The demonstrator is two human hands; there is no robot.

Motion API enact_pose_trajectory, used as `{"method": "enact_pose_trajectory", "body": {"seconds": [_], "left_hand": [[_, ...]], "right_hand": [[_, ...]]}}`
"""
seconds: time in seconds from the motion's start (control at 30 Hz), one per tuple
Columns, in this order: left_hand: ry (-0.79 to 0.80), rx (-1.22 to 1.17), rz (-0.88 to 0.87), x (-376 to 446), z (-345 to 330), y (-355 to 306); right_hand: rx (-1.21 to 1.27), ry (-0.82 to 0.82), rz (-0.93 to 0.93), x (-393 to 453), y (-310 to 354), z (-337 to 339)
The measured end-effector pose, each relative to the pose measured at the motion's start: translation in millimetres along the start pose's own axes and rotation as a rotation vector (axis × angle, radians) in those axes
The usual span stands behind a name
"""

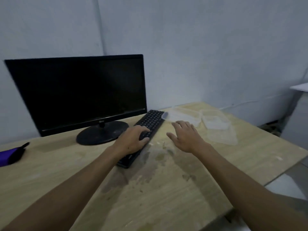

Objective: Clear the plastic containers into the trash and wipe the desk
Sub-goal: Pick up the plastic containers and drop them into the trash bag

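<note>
Head view, the only one. Wooden bench (166, 197) fills the lower frame, its surface smeared with dried stains and crumbs at centre. Left hand (133, 140), centre frame, rests on the near end of the black keyboard (148, 129), fingers curled over its edge; grip looks clenched on the keyboard, probably to steady it or slide it clear of the dirty patch. Right hand (186, 137), just right of centre, hovers with fingers spread, grip released and holding nothing, reaching toward the plastic containers (211, 120). These sit right of centre near the bench's far edge: several clear, shallow, rectangular tubs and lids, overlapping loosely, one touching the keyboard's far end. They look empty and light; being transparent, their edges blur into the wood, so the exact count cannot be told. Dark monitor (78, 92) stands at left on a round base. A purple object (10, 155) lies at the far left edge. No trash bin or cloth in view. Judgement: clearing is just starting; wiping not yet begun.
</note>
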State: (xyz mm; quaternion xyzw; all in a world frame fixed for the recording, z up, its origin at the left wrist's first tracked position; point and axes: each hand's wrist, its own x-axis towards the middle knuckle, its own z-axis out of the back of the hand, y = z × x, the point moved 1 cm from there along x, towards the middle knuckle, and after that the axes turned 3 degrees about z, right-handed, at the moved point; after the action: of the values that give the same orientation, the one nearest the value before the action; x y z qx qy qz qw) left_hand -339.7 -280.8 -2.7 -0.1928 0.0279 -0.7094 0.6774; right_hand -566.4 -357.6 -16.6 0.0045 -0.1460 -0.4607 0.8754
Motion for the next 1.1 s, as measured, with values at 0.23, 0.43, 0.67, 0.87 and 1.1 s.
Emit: {"method": "enact_pose_trajectory", "body": {"seconds": [0.23,0.43,0.67,0.87,1.1], "left_hand": [[-0.064,-0.102,-0.064,82.1,-44.6,-53.2],[-0.083,-0.378,0.164,138.3,-78.7,-75.0],[0.094,-0.597,0.067,156.5,-117.6,-129.5],[0.247,-0.887,0.262,169.6,-137.2,-178.3],[0.31,-1.368,0.36,177.7,-119.3,-175.8]], "right_hand": [[0.007,-0.182,-0.26,-1.2,-106.3,8.3],[-0.019,-0.176,-0.397,5.9,-153.3,-0.1],[-0.084,-0.168,-0.381,4.1,-189.5,-6.7],[-0.027,-0.385,-0.281,-13.2,-193.4,2.4],[0.172,-0.509,-0.039,-24.2,-178.7,12.7]]}}
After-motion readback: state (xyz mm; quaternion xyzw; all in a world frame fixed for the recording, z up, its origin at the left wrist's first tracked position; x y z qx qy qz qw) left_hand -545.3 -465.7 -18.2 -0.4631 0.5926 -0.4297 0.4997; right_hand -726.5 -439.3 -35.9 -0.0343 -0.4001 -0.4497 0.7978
